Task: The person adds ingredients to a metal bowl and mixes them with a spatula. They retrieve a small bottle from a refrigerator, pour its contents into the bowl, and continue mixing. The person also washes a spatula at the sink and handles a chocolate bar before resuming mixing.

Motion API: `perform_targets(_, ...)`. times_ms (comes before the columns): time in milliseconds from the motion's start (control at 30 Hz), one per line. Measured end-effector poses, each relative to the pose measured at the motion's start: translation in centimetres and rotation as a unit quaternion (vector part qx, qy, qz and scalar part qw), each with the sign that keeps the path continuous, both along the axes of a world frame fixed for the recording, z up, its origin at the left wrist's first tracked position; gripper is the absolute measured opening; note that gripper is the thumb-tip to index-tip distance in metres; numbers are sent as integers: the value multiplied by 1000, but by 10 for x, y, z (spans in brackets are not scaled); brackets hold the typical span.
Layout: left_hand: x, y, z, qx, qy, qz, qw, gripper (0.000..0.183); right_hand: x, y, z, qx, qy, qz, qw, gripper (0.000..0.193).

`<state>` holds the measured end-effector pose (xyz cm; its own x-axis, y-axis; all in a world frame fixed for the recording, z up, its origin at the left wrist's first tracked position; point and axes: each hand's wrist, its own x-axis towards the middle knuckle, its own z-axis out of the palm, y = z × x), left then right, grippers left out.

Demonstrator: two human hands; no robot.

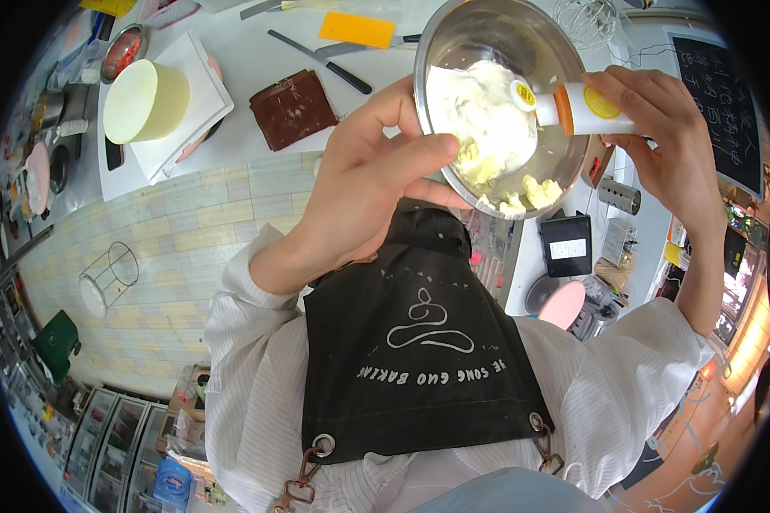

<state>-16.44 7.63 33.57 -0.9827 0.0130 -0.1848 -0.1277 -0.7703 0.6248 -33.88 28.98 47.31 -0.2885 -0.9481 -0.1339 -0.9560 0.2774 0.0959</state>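
Observation:
My left hand (372, 171) grips the near left rim of a steel mixing bowl (565, 60), thumb over the edge. The bowl is tilted and holds white cream (488, 111), with pale yellow lumps (539, 192) stuck to its lower side. From the right, my right hand (659, 111) is wrapped around a white bottle (599, 109) with an orange collar and yellow round pictures. The bottle lies sideways, its white narrow end reaching over the cream. I cannot tell whether anything flows from it.
On the white table, a pale yellow round cake (147, 101) stands at the left. A folded brown cloth (293, 109), a black-handled knife (321, 61) and an orange scraper (357, 30) lie behind my left hand. A whisk (586, 21) is beyond the bowl; a black scale (566, 245) sits at right.

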Motion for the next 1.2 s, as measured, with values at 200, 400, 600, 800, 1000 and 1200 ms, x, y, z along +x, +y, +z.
perform_targets(200,-1,0,-2,-3,0,1,1000,17,-3,0,-1,5,9,14,1000,59)
perform_targets(400,-2,-1,-2,-2,-8,0,1000,16,-6,-1,-2,9,-16,-3,1000,59)
perform_targets(600,-3,-1,-3,-9,-6,4,1000,15,-7,1,-4,12,-19,-8,1000,60)
perform_targets(800,-3,-1,-5,-10,-5,4,1000,14,-8,-1,-5,16,-16,1,1000,62)
perform_targets(1000,-2,-1,-7,-7,1,8,1000,14,-6,-4,-8,21,-17,4,1000,63)
perform_targets(1200,-1,-3,-8,-7,6,11,1000,15,-5,-4,-7,20,-14,3,1000,62)
